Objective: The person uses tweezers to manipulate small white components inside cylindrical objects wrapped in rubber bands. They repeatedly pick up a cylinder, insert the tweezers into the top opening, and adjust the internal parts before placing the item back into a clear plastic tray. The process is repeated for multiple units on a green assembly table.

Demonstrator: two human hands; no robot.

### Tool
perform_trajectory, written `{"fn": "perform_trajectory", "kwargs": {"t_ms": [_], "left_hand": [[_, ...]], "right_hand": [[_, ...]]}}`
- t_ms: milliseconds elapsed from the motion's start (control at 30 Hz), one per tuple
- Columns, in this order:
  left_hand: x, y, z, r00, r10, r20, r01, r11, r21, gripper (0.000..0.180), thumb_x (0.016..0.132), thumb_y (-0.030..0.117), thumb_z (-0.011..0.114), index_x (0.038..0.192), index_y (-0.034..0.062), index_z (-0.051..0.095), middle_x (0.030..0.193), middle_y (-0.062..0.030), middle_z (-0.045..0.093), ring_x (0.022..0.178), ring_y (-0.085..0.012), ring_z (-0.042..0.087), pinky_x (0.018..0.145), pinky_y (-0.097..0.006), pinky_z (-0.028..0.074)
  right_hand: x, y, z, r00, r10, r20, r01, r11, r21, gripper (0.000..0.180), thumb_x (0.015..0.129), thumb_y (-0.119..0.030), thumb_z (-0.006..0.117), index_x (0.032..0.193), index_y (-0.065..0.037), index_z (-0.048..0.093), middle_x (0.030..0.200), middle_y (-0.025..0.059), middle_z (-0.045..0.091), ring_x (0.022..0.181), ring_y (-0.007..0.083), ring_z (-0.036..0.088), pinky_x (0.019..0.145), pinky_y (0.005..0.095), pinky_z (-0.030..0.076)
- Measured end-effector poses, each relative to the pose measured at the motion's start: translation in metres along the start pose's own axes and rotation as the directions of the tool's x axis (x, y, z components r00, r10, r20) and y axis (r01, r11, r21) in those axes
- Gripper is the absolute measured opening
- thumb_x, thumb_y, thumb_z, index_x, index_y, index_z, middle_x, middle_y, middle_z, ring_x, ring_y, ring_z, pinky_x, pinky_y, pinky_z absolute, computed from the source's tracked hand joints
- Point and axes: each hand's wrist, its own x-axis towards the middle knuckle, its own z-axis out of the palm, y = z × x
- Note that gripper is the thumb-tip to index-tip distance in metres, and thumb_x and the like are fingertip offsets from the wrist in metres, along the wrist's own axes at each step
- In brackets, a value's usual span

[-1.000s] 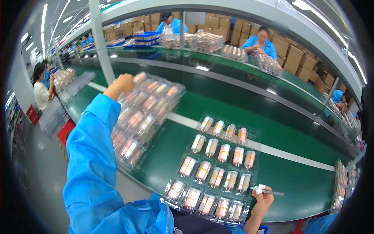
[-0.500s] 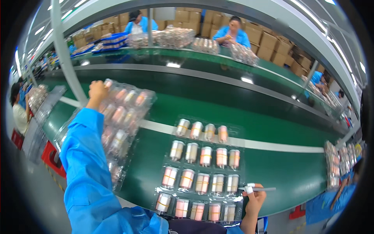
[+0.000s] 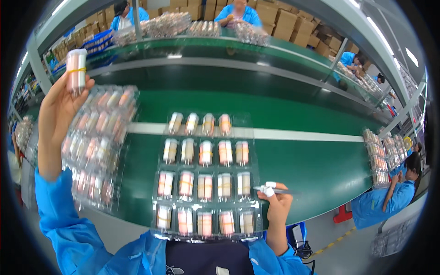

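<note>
My left hand point(image 3: 62, 103) is raised at the far left, its fingers closed round a bundle of small pink and white tubes point(image 3: 76, 71) tied with a yellow band. Behind that hand lies a stack of clear plastic trays point(image 3: 98, 123) filled with similar tubes. A clear blister tray point(image 3: 206, 176) sits in front of me, with rows of banded tube bundles point(image 3: 205, 152) standing in its pockets. Beside its right edge, my right hand point(image 3: 277, 204) grips a slim grey pen-like tool point(image 3: 288, 191). White coverings wrap some fingertips of that hand.
A green work surface point(image 3: 311, 165) with a white stripe runs across. At right stand more filled trays point(image 3: 378, 158) near a seated person point(image 3: 389, 197) in blue. Across the line, other people point(image 3: 238, 16) work beside piled trays point(image 3: 167, 25). Cardboard boxes point(image 3: 293, 25) stand behind.
My left hand has come away from the tray stack and lifted a tube bundle. The view has shifted, so the trays appear farther left and higher. My right hand still grips the slim tool.
</note>
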Motion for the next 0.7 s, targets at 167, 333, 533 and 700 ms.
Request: {"fn": "perform_trajectory", "kwargs": {"t_ms": [167,333,533,700], "left_hand": [[-0.153,-0.04,0.082,0.94,-0.088,0.33,0.104,0.994,-0.032,0.054,0.086,0.021,0.057,0.129,-0.0056,0.037,0.118,-0.0235,0.052,0.099,-0.0248,0.058,0.077,-0.03,0.054],[-0.202,-0.116,0.131,0.928,-0.288,0.237,0.298,0.954,-0.01,0.064,0.083,0.028,0.062,0.131,-0.0022,0.032,0.112,-0.019,0.054,0.094,-0.02,0.056,0.079,-0.033,0.047],[-0.202,-0.143,0.138,0.841,-0.025,0.541,-0.162,0.942,0.294,0.049,0.082,0.004,0.062,0.127,-0.0019,0.043,0.115,-0.0166,0.049,0.1,-0.0247,0.052,0.082,-0.031,0.045],[-0.21,-0.158,0.138,0.881,-0.01,0.473,-0.115,0.965,0.234,0.05,0.078,0.003,0.066,0.124,-0.0023,0.047,0.111,-0.0176,0.051,0.097,-0.0284,0.053,0.082,-0.034,0.044]], "right_hand": [[0.002,0.002,0.003,0.999,0.018,0.035,-0.019,0.999,0.026,0.02,0.082,0.0,0.063,0.099,0.008,0.057,0.087,0.0181,0.064,0.075,0.0265,0.067,0.064,0.0331,0.058],[-0.01,-0.026,0.009,0.989,-0.139,0.05,0.134,0.987,0.087,0.021,0.084,-0.004,0.062,0.101,0.007,0.057,0.089,0.0175,0.064,0.076,0.0276,0.067,0.064,0.0337,0.058],[-0.046,-0.074,0.045,0.903,-0.376,0.206,0.363,0.926,0.102,0.026,0.08,-0.012,0.07,0.099,0.003,0.059,0.087,0.0172,0.064,0.074,0.0239,0.065,0.065,0.0329,0.056],[-0.061,-0.088,0.061,0.826,-0.374,0.421,0.402,0.915,0.024,0.025,0.068,-0.003,0.078,0.09,0.001,0.066,0.087,0.0184,0.066,0.078,0.0235,0.066,0.066,0.0307,0.054]]}}
